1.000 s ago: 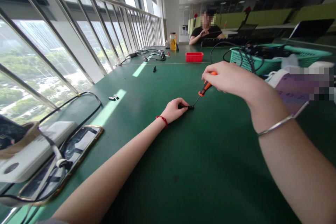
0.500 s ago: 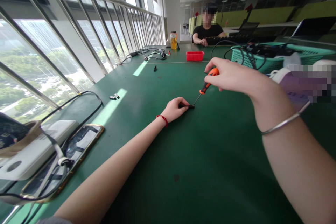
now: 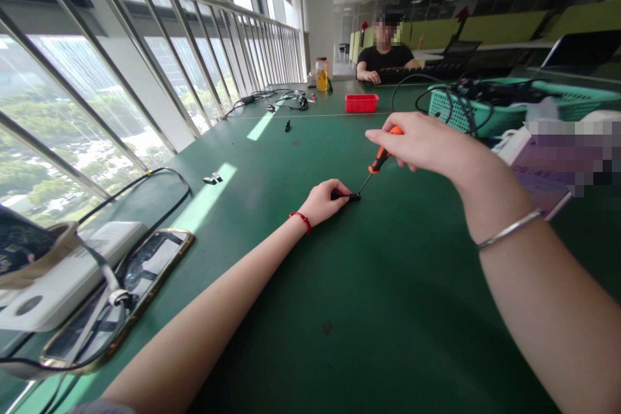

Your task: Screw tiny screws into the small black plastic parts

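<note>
My left hand [image 3: 326, 202] pinches a small black piece [image 3: 355, 197] against the green tabletop [image 3: 272, 310]; its exact kind is too small to tell. In my right hand [image 3: 412, 139] is a screwdriver [image 3: 381, 156] with an orange and black handle, tilted, the top of its handle between thumb and fingers. Its thin metal shaft slants down to the left, and the tip meets the black piece just beyond my left fingertips. The fingers of my right hand partly cover the handle.
Ahead are a red tray [image 3: 361, 103], a jar [image 3: 321, 75] and tangled cables [image 3: 291, 100]. A turquoise basket [image 3: 509, 119] of cables stands right. Left lie a phone [image 3: 160, 259], a white power strip [image 3: 77, 272] and small black pieces [image 3: 212, 178]. Another person [image 3: 385, 55] sits opposite.
My right hand has turned at the wrist around the screwdriver's handle, its thumb swinging left. The screwdriver tip and my left hand with the black piece stay in place.
</note>
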`<state>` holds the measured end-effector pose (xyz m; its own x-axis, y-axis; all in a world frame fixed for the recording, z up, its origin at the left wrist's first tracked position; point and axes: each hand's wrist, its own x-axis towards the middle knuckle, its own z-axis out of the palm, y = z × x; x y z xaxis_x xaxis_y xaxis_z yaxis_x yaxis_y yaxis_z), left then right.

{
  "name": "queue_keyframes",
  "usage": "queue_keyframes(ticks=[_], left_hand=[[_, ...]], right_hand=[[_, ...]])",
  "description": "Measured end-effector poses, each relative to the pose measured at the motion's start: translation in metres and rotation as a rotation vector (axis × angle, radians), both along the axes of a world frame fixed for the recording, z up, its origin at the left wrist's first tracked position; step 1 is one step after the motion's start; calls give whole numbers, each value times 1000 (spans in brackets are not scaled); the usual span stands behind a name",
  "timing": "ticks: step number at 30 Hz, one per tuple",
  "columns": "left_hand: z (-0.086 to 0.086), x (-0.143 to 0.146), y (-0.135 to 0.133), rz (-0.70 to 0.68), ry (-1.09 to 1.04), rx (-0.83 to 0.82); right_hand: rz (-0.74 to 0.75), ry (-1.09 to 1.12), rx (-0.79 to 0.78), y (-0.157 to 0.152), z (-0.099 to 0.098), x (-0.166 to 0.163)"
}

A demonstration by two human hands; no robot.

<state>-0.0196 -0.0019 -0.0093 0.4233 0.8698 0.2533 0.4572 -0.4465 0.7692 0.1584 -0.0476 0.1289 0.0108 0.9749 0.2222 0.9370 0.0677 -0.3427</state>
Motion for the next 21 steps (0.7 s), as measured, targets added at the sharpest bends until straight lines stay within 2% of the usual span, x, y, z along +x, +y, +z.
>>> queue_keyframes(ticks=[6,11,17,21], left_hand=[[1,0,-1,6,8,-12],[1,0,-1,1,6,-3],[1,0,0,-2,13,-5],[0,0,0,-6,6,-4]], right_hand=[[61,2,34,-2,0,0],[3,-7,0,-1,0,0],[2,12,41,1,0,1],[-15,6,12,-2,1,-1]])
